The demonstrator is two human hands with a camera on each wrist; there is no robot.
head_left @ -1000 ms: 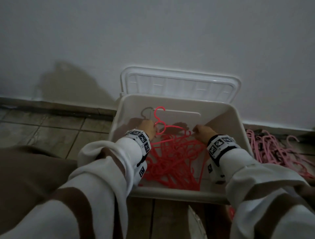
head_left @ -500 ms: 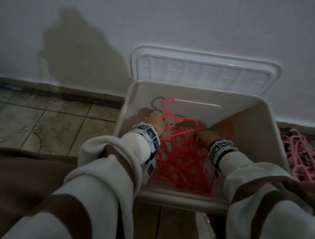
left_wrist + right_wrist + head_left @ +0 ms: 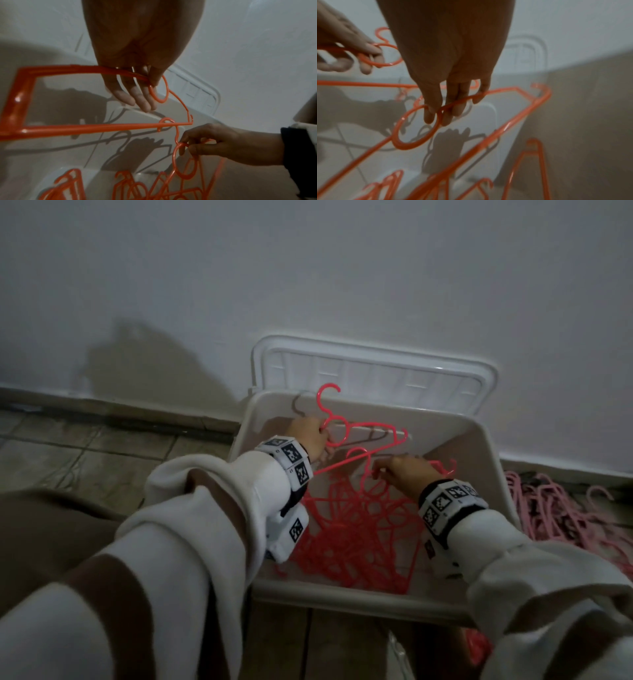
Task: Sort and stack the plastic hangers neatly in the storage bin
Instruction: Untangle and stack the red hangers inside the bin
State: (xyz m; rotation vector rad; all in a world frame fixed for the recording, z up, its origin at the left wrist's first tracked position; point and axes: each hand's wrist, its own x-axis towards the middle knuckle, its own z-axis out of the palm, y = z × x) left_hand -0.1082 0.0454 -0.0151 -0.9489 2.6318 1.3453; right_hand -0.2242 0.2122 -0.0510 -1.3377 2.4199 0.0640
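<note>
Head view, L to R: left hand [image 3: 308,438] is up at the far-left of the white storage bin [image 3: 486,460], fingers curled round the neck ring of a red hanger [image 3: 368,436] w/ its hook poking above the far rim. Left wrist view confirms it: fingertips [image 3: 144,104] pinch at the ring, and the hanger's frame stands clear of the pile. Mid-bin lies the tangled heap of red hangers [image 3: 359,535] (nothing stacked yet, by the look of it). Right hand [image 3: 404,472] grips a second red hanger [image 3: 471,121] at its ring; right wrist view shows fingers [image 3: 429,115] hooked through and over the bar there.

Judgement: the step is freeing two hangers from the heap to pair them. To do it well, hold both by the neck rings as now, lift straight up and shake lightly so lower hooks drop off rather than drag the pile. Then turn both hooks the same way, lay shoulder on shoulder and set them flat against one wall of the bin. Risk: a snagged hook bends or snaps if yanked.

Far right, on the floor outside the bin, lies a pile of pink hangers [image 3: 561,508]; the white lid [image 3: 376,371] leans on the wall behind.
</note>
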